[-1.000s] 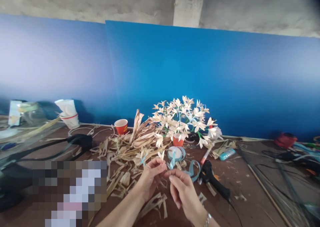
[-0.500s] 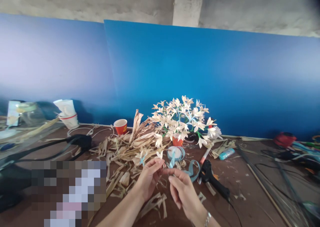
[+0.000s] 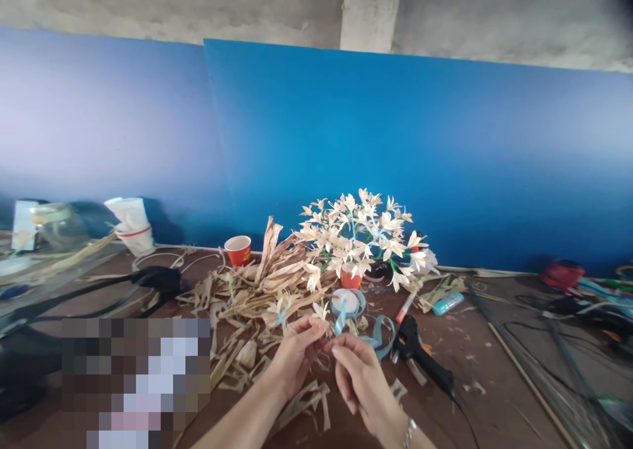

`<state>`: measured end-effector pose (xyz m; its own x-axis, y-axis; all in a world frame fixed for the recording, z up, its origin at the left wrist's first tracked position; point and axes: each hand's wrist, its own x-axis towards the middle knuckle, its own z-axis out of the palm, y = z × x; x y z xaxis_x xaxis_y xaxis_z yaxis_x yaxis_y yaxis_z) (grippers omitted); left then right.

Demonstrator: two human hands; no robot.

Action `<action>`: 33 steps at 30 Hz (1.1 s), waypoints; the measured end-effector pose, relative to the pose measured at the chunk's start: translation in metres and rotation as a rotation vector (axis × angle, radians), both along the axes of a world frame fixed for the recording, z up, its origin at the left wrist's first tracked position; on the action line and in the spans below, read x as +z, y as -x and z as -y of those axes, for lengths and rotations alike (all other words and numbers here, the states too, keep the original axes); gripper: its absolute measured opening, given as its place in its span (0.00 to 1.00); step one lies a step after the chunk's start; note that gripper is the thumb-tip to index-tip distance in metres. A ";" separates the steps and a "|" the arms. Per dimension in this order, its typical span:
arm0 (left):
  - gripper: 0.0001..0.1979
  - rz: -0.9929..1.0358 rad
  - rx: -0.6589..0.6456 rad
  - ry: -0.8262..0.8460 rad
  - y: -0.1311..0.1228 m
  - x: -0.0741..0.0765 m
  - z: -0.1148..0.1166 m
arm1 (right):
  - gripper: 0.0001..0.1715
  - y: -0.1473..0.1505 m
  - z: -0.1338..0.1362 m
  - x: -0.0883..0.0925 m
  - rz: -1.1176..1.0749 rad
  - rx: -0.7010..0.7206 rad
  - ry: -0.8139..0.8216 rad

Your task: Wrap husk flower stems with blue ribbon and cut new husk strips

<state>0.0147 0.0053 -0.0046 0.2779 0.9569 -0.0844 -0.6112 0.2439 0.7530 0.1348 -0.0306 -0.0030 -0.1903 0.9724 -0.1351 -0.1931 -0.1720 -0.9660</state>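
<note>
My left hand [image 3: 301, 345] had thumb and fingers closed together on the base of 1 small flower [image 3: 321, 311], its pale petals poking up just above my fingertips. The flower was in front of me, over the near middle of the table [image 3: 469, 409]. My right hand [image 3: 359, 373] was just beside, thumb and index finger pinched together close to the left fingertips; I can't tell what, if anything, lay between them, as it was too small. I wore 1 bracelet [image 3: 409, 433] on that wrist.

Beyond my hands, 1 ribbon roll [image 3: 345, 302] lay near the flower, a pale blue loop trailing to its right. Behind the roll stood the bouquet [image 3: 353, 235], many white blooms spreading above 1 orange cup [image 3: 351, 278]. Dry husks [image 3: 284, 264] were heaped to the left of it, with 1 red cup [image 3: 238, 252] upright behind them. To the right of my right hand lay the glue gun [image 3: 424, 358], its cord running toward me. Farther back were 1 pen [image 3: 405, 308] and 1 teal packet [image 3: 448, 303], apart from each other.
</note>
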 end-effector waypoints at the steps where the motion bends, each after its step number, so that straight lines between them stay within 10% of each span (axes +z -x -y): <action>1: 0.07 0.002 -0.004 -0.003 -0.001 0.000 0.000 | 0.15 0.000 0.000 0.000 0.001 -0.002 -0.002; 33: 0.06 -0.096 -0.024 -0.078 -0.001 -0.005 0.001 | 0.08 -0.001 -0.002 0.001 -0.018 -0.020 0.056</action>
<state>0.0159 0.0047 -0.0095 0.2953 0.9547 -0.0375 -0.5302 0.1964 0.8248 0.1359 -0.0289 -0.0023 -0.1741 0.9670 -0.1858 -0.2139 -0.2213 -0.9514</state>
